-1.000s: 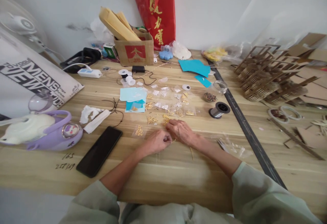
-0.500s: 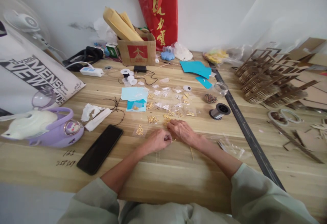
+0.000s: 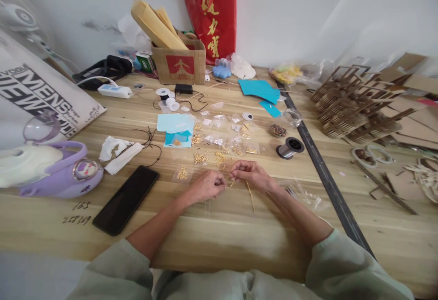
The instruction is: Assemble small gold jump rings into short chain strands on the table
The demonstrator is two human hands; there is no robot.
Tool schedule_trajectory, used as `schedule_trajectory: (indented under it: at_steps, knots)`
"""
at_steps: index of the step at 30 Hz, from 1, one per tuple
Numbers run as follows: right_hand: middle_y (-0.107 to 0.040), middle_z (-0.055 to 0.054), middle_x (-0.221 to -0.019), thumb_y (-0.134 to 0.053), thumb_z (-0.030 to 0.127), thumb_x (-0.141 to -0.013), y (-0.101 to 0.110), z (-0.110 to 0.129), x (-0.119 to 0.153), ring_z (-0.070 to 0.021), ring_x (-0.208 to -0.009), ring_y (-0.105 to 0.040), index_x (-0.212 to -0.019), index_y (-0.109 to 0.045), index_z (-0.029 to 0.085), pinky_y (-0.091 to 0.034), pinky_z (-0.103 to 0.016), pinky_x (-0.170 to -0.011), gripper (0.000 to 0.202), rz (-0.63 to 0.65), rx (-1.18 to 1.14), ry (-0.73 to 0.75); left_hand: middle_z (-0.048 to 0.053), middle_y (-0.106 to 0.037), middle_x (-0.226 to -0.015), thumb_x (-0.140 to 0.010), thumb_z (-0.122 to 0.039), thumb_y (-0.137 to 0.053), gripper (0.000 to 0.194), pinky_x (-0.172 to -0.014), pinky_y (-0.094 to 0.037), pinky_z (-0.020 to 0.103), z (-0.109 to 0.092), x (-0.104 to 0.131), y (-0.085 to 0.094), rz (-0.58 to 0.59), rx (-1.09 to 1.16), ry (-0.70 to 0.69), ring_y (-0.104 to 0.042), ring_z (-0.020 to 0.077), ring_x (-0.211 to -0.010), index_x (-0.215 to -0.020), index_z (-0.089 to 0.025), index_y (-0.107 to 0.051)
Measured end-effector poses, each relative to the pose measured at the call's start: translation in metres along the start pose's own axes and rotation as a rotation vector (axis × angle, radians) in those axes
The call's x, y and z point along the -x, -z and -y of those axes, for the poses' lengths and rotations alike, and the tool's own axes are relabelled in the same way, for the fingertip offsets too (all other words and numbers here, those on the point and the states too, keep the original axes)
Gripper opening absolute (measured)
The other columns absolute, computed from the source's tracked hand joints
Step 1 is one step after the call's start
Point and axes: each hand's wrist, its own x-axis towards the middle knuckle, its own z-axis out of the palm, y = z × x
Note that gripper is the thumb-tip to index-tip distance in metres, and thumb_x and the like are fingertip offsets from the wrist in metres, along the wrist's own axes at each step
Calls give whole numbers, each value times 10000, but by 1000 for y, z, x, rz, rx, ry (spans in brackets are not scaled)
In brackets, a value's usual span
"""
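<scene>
Inward from the front edge of the wood-grained table [image 3: 219, 240], a thin gold-coloured metal chain [image 3: 251, 197] lay just below the bare right hand [image 3: 251, 175]. Its long axis ran mostly front to back, the far end close under the palm and the near end pointing toward the front edge, leaning slightly to the right. The right hand was plainly the nearer one; the bare left hand [image 3: 207, 186] sat farther off, to the left of the chain.

Between the two hands, a short, slender gold-coloured piece [image 3: 231, 184] showed beside the right fingertips. Whether it joined the chain could not be made out. The right fingers were bent narrowly toward the thumb and the left fingers were curled in, the two hands near each other but apart. What either grip held, or whether its fingers met, was too small to tell.

Toward the back edge from that gap lay a loose heap of small gold-coloured metal findings [image 3: 220, 157], beyond the fingertips and nearer the right hand than the table's left side.
</scene>
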Motion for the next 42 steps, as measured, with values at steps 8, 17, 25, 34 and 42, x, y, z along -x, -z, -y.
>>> schedule_trajectory:
  at_steps: [8, 17, 25, 34, 42]
  knots:
    - [-682, -13, -743, -764, 365, -688, -2, -4, 8, -115, -668, -633, -797, -646, 145, -497, -258, -664, 273, 18, -110, -22, -26, -586, -529, -791, -280, -538, 165, -493, -374, 194, 4, -2, 0, 19, 143, 2, -544, 102, -463, -787, -149, -639]
    - [-642, -15, -708, -712, 370, -742, -4, 1, 13, -103, -638, -565, -785, -630, 140, -428, -225, -595, 247, 8, 15, 64, 28, -669, -701, -794, -305, -582, 190, -583, -426, 209, 5, -7, -3, -81, 145, -66, -583, 127, -635, -779, -143, -680]
    - [-548, 16, -648, -689, 385, -751, -3, 4, 16, -76, -544, -429, -785, -614, 143, -322, -213, -502, 256, -10, 88, 79, 41, -695, -709, -795, -314, -590, 208, -440, -397, 190, -3, -5, 1, -48, 311, 28, -504, 65, -420, -773, -121, -666]
    - [-566, -1, -673, -639, 384, -795, -4, 0, 16, -91, -587, -447, -805, -615, 134, -329, -229, -547, 252, 16, 219, 109, 26, -658, -666, -744, -331, -660, 229, -426, -449, 174, -2, -8, -6, -32, 506, 19, -556, 71, -441, -795, -114, -610]
    - [-597, -10, -691, -624, 353, -799, -6, -8, 16, -98, -598, -484, -787, -612, 143, -364, -225, -550, 210, -6, 311, 115, 18, -640, -645, -764, -273, -625, 162, -415, -433, 168, -5, -7, -7, -49, 483, 31, -550, 68, -428, -745, -115, -593]
